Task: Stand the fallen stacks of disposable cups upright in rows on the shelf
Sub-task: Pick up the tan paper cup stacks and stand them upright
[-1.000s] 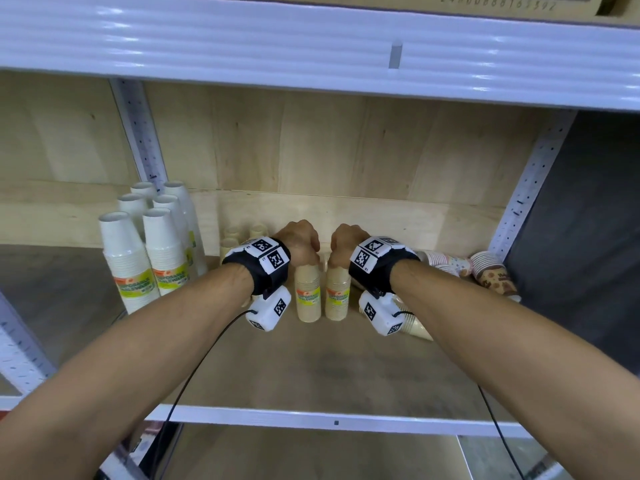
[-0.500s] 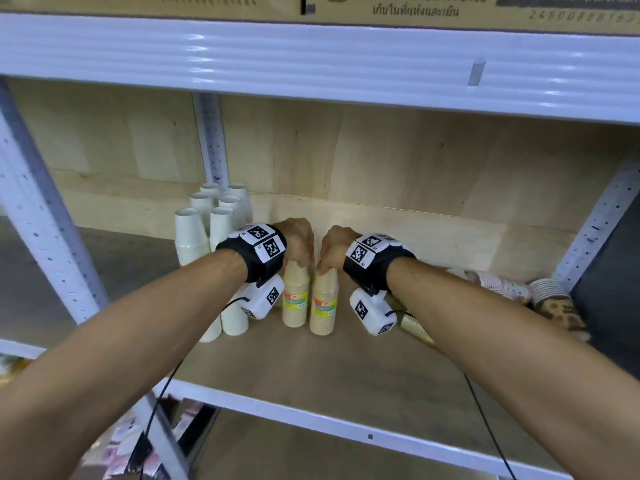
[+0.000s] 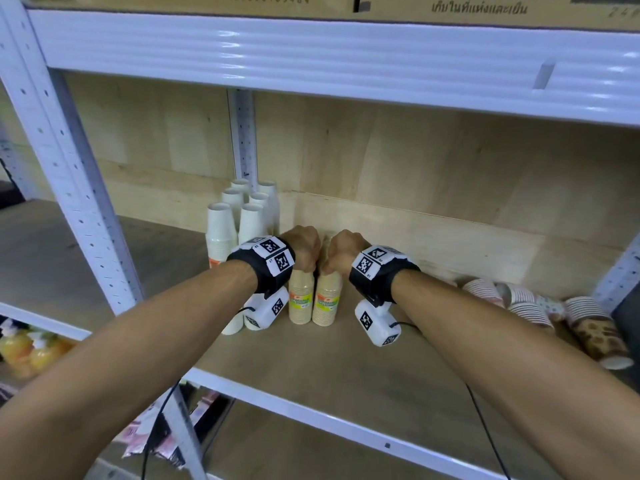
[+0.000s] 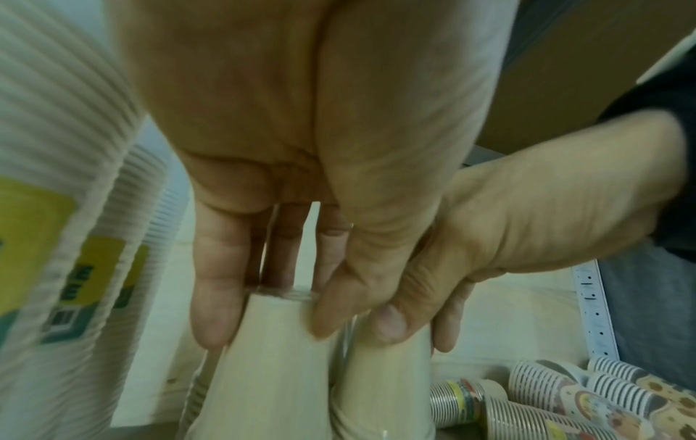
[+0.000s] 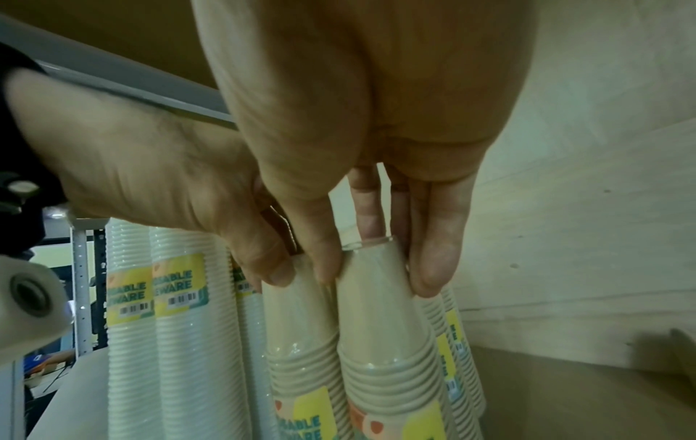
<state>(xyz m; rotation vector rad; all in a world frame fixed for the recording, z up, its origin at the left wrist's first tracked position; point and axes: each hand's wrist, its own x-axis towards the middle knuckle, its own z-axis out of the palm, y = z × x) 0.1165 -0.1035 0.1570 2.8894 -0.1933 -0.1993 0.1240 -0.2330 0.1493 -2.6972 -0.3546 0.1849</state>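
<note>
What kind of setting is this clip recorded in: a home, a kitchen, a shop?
Probably a shop or stockroom: white metal shelving with perforated uprights, labelled, wrapped stacks of disposable cups in rows, and printed cardboard cartons stored on the shelf above.

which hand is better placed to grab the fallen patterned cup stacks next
Right. The fallen patterned cup stacks lie at the shelf's right end, on the right hand's side; the left hand would have to cross over. Both hands currently grip beige cup stacks.
</note>
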